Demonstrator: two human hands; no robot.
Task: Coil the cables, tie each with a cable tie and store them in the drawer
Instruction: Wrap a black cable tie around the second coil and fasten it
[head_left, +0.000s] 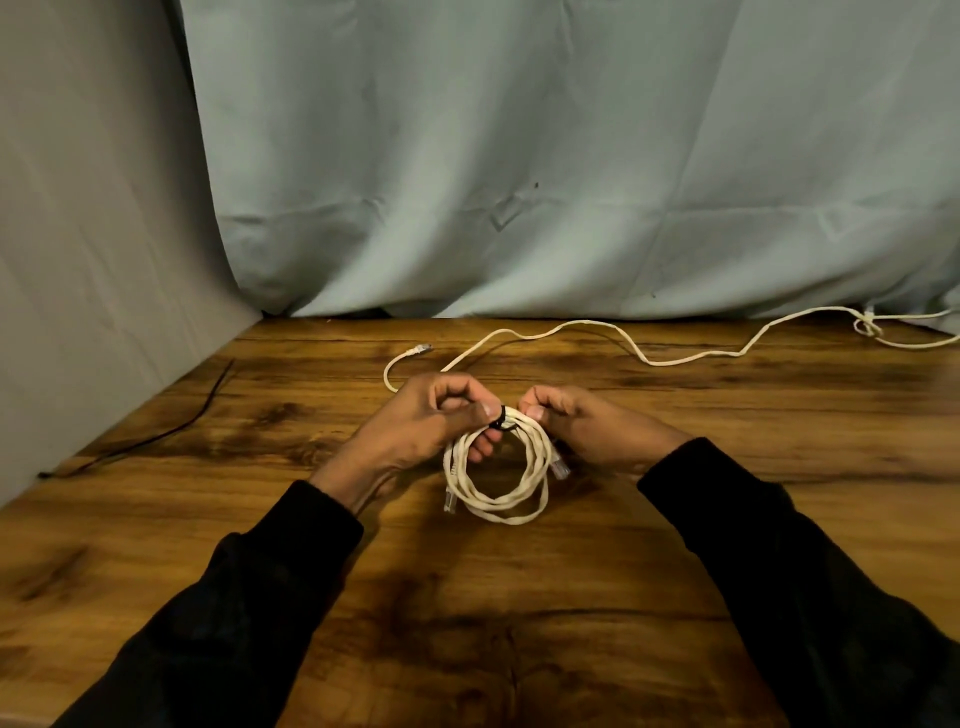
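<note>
Both hands meet over the middle of the wooden table (675, 519), working at the top of a coiled white cable (501, 467) that hangs in a loose ring between them. The left hand (421, 426) has its fingers (480, 447) curled closed on the coil's upper left, one finger passing through the ring, while the right hand (587, 426) pinches the coil's upper right with its fingers drawn in tight. Between the two grips a black cable tie (500, 418) wraps the bundled strands — its loose end points toward the right hand. Two clear plugs stick out of the coil, one at the lower left (449, 503) and one at the right (561, 467). Both arms wear dark sleeves. Farther back a second white cable (623, 345) lies uncoiled, snaking from a plug (420, 349) behind the left hand across to the table's far right edge, where it shows a knot (868, 326). Another black cable tie (171, 431) lies well apart at the table's left edge, beside the grey wall. A pale cloth backdrop (519, 182) hangs behind the table.
</note>
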